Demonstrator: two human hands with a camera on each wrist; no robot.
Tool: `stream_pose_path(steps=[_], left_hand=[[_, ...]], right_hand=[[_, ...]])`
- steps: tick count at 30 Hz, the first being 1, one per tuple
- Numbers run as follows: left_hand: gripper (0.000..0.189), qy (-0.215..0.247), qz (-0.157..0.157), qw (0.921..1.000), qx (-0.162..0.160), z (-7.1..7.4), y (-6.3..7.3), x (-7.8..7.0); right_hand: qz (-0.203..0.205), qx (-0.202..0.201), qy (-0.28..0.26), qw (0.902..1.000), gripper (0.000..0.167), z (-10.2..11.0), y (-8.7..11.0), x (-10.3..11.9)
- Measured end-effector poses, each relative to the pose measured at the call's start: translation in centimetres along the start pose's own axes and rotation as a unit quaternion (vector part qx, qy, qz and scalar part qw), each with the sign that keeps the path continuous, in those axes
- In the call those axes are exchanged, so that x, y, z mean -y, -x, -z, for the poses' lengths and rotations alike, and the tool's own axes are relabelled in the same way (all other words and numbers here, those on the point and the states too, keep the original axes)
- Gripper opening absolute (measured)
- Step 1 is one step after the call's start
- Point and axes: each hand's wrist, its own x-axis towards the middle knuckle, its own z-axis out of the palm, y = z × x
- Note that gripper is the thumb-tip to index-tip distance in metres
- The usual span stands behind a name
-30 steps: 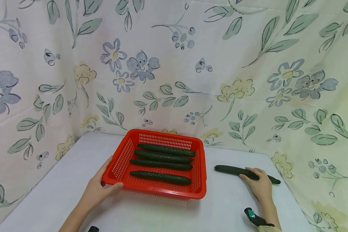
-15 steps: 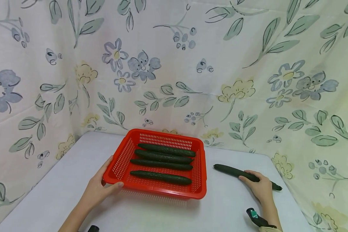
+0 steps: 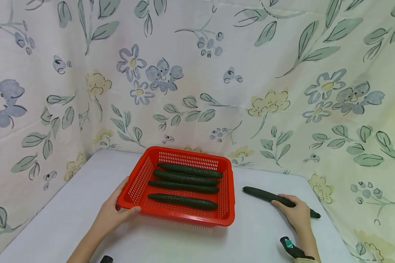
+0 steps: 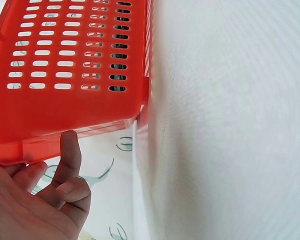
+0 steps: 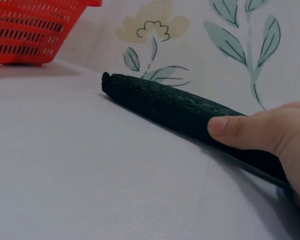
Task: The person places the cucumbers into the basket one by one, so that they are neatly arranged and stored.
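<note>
My left hand [image 3: 111,212] holds the near left corner of a red plastic basket [image 3: 184,220], its thumb along the front rim. Seen from the left wrist, the fingers [image 4: 70,159] bend under the rim beside the slotted basket wall [image 4: 60,107]. Several dark green cucumbers [image 3: 182,202] lie side by side in the basket. To its right, my right hand [image 3: 297,213] grips one more cucumber [image 3: 258,193] that lies slanted on the table. The right wrist view shows the thumb [image 5: 230,130] pressed on that cucumber's near side; the other fingers are mostly hidden.
A white-covered table [image 3: 250,241] carries everything. Floral cloth [image 3: 197,73] hangs behind it and along its left and right sides. A strip of tabletop separates the basket from the cucumber on the right.
The cucumber under my right hand has turned slightly, its right end coming nearer to me, and that hand has shifted a little right. My left hand and the basket have stayed put.
</note>
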Motion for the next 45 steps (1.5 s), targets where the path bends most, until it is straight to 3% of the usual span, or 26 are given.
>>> stream_pose_path(steps=[8,17,23,29,38,45], left_hand=[[0.105,-0.002,-0.001,1.0000,-0.002,-0.1,0.1,0.0],[0.106,0.001,0.000,1.0000,0.000,0.0,0.0,0.0],[0.106,-0.003,-0.006,1.0000,-0.003,0.0,0.0,0.2],[0.106,0.000,-0.019,0.9998,-0.004,0.0,0.1,0.4],[0.107,0.006,-0.012,0.9999,0.004,0.0,0.2,0.5],[0.107,0.006,-0.008,0.9999,0.008,0.0,-0.1,0.5]], right_hand=[[0.027,-0.024,-0.009,0.9993,0.057,0.7,0.2,1.7],[0.039,-0.110,0.000,0.9932,0.047,3.5,0.3,6.6],[0.061,-0.168,-0.048,0.9826,0.042,6.2,1.2,10.4],[0.069,-0.200,-0.101,0.9722,0.041,7.7,2.5,13.0],[0.124,-0.210,-0.105,0.9641,0.038,6.4,2.7,13.6],[0.124,-0.186,-0.113,0.9681,0.037,4.0,2.4,14.9]])
